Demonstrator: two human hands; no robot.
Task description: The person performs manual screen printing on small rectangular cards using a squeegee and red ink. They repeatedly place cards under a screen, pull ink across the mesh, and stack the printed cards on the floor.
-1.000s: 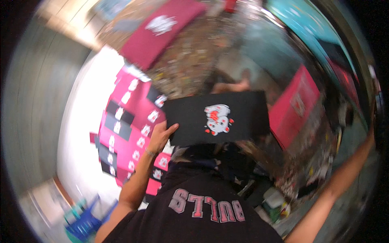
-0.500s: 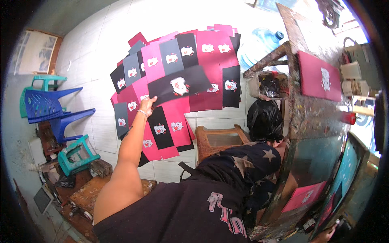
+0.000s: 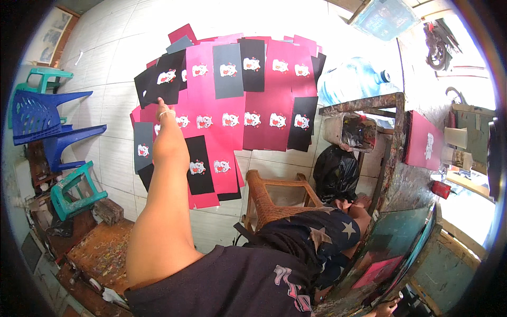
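My left hand (image 3: 165, 110) is stretched out over the floor, its fingers closed at the lower edge of a black printed sheet (image 3: 150, 84) with a white cartoon animal. This sheet overlaps others at the upper left of a wide spread of pink (image 3: 198, 100), black and grey sheets (image 3: 227, 84), each bearing a similar print. At the bottom right my right hand (image 3: 388, 307) is partly visible beside the work table. Its fingers are curled; what they hold is hard to make out in the shadow.
A paint-stained table (image 3: 393, 174) carries a pink printed piece (image 3: 422, 140) and a red object (image 3: 441, 189). A brown stool (image 3: 259, 198), black bag (image 3: 336, 171), tub (image 3: 332, 129) and blue water bottle (image 3: 351, 82) stand nearby. Blue chairs (image 3: 39, 119) and a green stool (image 3: 79, 190) are left.
My left hand has carried the black sheet leftward from the middle of the spread to its upper left, over a grey sheet. The view has shifted; my right hand remains at the lower right.
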